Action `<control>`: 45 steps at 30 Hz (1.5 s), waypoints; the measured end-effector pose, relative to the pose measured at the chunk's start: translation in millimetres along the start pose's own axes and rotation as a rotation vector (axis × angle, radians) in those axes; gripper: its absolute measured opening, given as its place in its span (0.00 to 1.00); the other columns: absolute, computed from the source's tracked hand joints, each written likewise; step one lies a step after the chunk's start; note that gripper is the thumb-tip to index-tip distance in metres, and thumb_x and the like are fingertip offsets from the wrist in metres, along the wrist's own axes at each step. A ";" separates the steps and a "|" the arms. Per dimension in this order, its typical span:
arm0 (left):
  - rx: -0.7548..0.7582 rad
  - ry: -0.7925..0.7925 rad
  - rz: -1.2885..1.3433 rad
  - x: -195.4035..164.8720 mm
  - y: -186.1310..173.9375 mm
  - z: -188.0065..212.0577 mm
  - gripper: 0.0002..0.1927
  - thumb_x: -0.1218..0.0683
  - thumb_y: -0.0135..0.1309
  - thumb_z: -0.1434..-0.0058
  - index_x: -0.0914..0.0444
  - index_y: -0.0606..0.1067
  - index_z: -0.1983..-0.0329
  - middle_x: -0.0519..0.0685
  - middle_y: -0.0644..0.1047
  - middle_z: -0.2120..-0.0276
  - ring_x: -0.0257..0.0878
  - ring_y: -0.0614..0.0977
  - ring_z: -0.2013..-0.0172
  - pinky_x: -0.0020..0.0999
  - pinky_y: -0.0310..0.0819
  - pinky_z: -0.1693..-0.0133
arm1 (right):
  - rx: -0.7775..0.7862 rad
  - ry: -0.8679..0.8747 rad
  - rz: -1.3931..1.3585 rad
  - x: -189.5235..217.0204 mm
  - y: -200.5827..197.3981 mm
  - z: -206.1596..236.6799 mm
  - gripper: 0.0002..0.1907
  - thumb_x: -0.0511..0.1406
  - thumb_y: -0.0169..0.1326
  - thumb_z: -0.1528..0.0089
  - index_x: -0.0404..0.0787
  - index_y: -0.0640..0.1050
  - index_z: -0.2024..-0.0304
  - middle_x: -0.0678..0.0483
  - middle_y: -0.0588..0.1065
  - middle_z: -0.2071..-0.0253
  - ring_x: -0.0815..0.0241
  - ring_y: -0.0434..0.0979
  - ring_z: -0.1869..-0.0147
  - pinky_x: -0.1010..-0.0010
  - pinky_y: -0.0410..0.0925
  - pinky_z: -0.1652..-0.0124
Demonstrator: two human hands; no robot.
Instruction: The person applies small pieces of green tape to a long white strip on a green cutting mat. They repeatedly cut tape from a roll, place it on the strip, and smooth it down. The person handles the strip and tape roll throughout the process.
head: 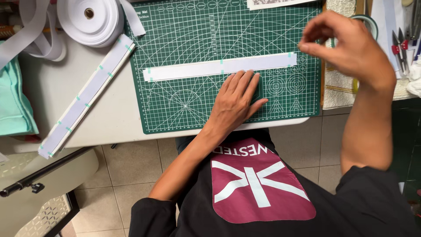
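- My left hand (pixel 236 100) lay flat and open on the green cutting mat (pixel 184 112), fingertips touching the lower edge of the white fabric strip (pixel 210 68).
- The strip ran across the mat, marked with small mint tape bits.
- My right hand (pixel 348 46) hovered above the strip's right end, thumb and forefinger pinched; I could not tell whether they held anything.
- A white ribbon roll (pixel 90 17) sat at the mat's upper left.

bright, even overhead light with soft shadows; the raised right hand (pixel 346 44) is motion-blurred, while the cutting mat (pixel 184 109) stays sharp.
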State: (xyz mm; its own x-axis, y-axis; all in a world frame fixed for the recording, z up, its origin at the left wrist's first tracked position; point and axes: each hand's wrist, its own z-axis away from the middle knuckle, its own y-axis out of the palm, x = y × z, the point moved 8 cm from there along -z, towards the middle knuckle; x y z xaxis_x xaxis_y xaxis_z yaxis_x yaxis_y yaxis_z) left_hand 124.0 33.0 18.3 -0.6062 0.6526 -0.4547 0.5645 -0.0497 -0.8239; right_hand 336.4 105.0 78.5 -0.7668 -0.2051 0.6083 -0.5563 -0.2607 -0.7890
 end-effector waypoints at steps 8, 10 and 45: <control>0.044 -0.005 0.016 0.7 8.9 -8.6 0.41 0.33 0.51 0.33 0.71 0.69 0.34 0.61 0.70 0.35 0.53 0.71 0.33 0.48 0.61 0.30 | 0.289 -0.191 0.031 16.2 31.2 -64.4 0.16 0.36 0.61 0.38 0.34 0.76 0.50 0.46 0.80 0.55 0.52 0.82 0.50 0.63 0.75 0.51; 0.047 -0.003 0.014 0.6 9.5 -10.0 0.41 0.32 0.52 0.34 0.71 0.69 0.34 0.61 0.70 0.35 0.53 0.71 0.33 0.48 0.61 0.30 | 0.346 -0.192 0.052 20.8 43.2 -76.9 0.16 0.36 0.61 0.39 0.35 0.76 0.51 0.47 0.80 0.56 0.52 0.82 0.51 0.62 0.75 0.53; 0.114 -0.047 0.008 8.4 24.7 -10.6 0.42 0.29 0.50 0.34 0.66 0.67 0.32 0.60 0.66 0.31 0.54 0.71 0.33 0.47 0.65 0.31 | 0.500 -0.194 0.322 30.0 96.4 -109.2 0.09 0.38 0.55 0.35 0.39 0.78 0.59 0.49 0.78 0.73 0.52 0.79 0.71 0.60 0.72 0.67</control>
State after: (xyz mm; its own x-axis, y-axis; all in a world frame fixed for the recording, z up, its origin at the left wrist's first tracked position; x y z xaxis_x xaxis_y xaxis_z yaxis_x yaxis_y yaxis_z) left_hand 138.8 45.3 -2.3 -0.6291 0.6158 -0.4744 0.5034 -0.1423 -0.8523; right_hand 224.9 176.7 11.4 -0.7728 -0.5020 0.3884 -0.0539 -0.5579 -0.8282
